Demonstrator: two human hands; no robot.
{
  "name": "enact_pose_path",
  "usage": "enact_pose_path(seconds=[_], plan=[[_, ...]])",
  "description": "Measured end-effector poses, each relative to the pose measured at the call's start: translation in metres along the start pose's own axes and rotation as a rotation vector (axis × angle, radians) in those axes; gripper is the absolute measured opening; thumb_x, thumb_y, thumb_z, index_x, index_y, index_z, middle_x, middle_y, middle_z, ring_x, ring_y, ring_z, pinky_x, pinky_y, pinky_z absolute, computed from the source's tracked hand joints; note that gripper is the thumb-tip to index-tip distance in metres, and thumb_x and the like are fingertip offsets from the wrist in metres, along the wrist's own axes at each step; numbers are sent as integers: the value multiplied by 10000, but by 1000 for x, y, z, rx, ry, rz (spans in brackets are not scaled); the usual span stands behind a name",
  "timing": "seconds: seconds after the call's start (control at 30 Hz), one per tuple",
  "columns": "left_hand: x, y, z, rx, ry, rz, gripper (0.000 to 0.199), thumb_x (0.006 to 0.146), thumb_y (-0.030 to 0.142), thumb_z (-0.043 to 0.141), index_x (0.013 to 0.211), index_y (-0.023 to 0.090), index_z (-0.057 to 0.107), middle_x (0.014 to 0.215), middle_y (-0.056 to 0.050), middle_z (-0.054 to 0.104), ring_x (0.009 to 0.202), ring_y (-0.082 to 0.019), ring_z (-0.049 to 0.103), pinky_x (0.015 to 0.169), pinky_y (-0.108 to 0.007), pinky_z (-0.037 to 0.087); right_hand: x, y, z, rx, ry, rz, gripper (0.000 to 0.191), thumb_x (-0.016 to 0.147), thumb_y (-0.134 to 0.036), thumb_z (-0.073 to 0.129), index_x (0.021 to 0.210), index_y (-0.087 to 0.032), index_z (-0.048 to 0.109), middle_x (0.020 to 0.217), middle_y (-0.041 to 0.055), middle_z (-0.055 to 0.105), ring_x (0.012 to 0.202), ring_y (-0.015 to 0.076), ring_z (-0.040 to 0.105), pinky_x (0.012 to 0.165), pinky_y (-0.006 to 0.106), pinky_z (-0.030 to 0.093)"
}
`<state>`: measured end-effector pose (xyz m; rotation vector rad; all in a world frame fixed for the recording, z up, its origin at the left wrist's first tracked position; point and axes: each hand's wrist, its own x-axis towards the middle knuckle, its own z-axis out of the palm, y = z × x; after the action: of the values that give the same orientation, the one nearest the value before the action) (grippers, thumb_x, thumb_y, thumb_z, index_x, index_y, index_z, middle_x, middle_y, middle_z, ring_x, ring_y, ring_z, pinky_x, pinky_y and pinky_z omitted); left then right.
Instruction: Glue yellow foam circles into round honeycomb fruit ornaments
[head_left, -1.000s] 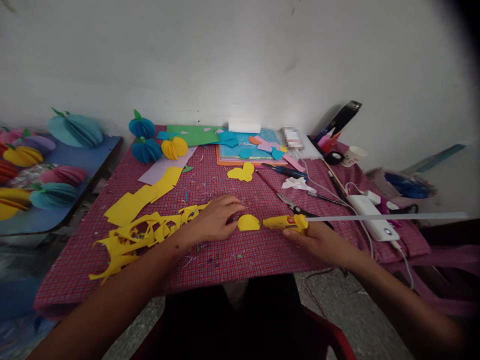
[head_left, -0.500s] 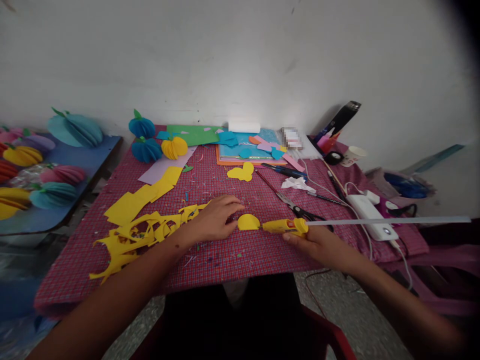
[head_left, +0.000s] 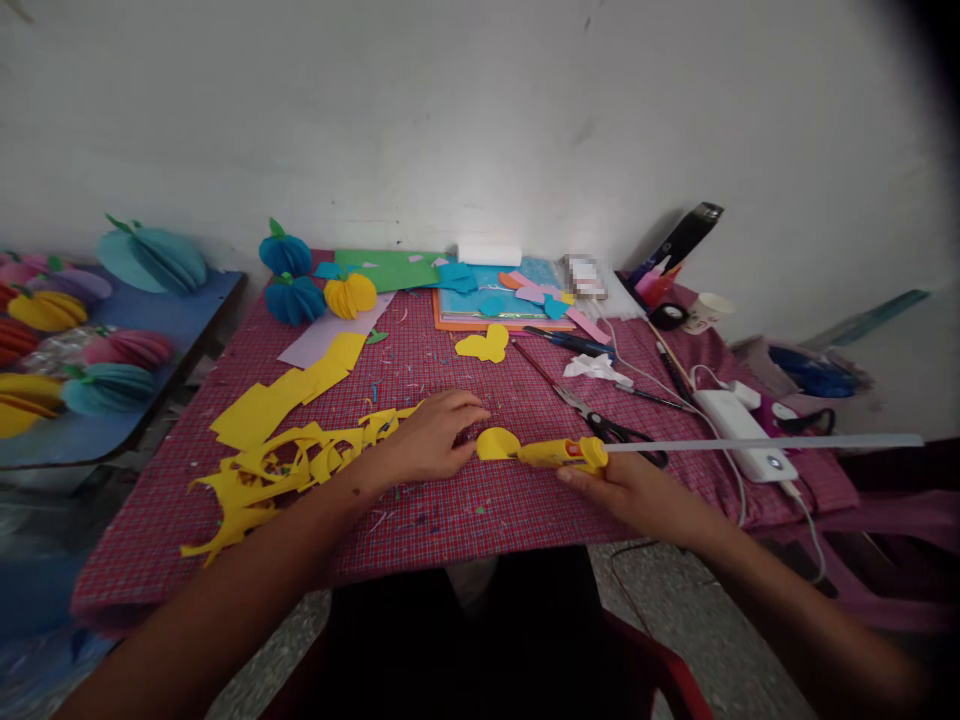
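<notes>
A yellow glue gun [head_left: 562, 453] with a long white glue stick [head_left: 750, 444] out of its back is gripped in my right hand [head_left: 626, 488]. Its nozzle is at the right edge of a small rounded yellow paper piece [head_left: 496, 443] lying on the checked cloth. My left hand [head_left: 435, 437] rests on the cloth just left of that piece, fingers apart and thumb near it, holding nothing. Cut yellow paper scraps [head_left: 247, 485] spread to the left, partly behind my left wrist. More yellow cut pieces [head_left: 486, 345] lie farther back.
Folded paper pumpkins [head_left: 350, 296] and coloured sheets [head_left: 390, 270] line the back. Scissors [head_left: 611, 428], a white power strip [head_left: 739, 432] and cables are at the right. A blue table [head_left: 187, 320] at the left holds more paper pumpkins.
My right hand has moved slightly left with the glue gun, bringing the nozzle to the rounded yellow piece. My left hand has barely moved.
</notes>
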<state>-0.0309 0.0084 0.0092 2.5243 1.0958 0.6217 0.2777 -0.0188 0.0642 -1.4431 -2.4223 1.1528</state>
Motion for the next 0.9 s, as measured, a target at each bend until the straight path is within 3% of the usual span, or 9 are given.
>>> enact_pose_path(seconds=[0.57, 0.67, 0.8, 0.9], plan=[[0, -4, 3, -49, 31, 9, 434, 885, 220, 613, 1319, 205, 614, 1368, -114, 604, 1271, -280, 569, 1105, -478, 465, 20, -26, 17, 125, -23, -78, 333, 1023, -454, 482, 1086, -194, 680, 1021, 56, 731, 926, 229, 679, 856, 362, 534], [0, -5, 3, -37, 22, 11, 421, 894, 232, 608, 1314, 205, 613, 1357, -115, 608, 1261, -276, 575, 1093, -465, 475, 15, -27, 15, 179, 21, -89, 316, 1006, -474, 508, 1061, -210, 673, 949, 39, 715, 892, 221, 666, 800, 341, 531], [0, -4, 3, -24, 24, 8, 402, 912, 253, 600, 1311, 205, 619, 1354, -119, 613, 1264, -274, 576, 1100, -460, 470, -4, -13, 2, 310, 135, 87, 403, 943, -584, 565, 786, -216, 614, 612, -13, 557, 550, 152, 516, 499, 267, 408], [-1, -4, 4, -30, 29, 1, 420, 905, 235, 597, 1325, 218, 611, 1372, -109, 607, 1277, -271, 568, 1108, -466, 466, -20, 10, -14, 472, 230, 215, 409, 848, -603, 681, 733, -219, 599, 579, -19, 537, 497, 132, 462, 468, 266, 383]])
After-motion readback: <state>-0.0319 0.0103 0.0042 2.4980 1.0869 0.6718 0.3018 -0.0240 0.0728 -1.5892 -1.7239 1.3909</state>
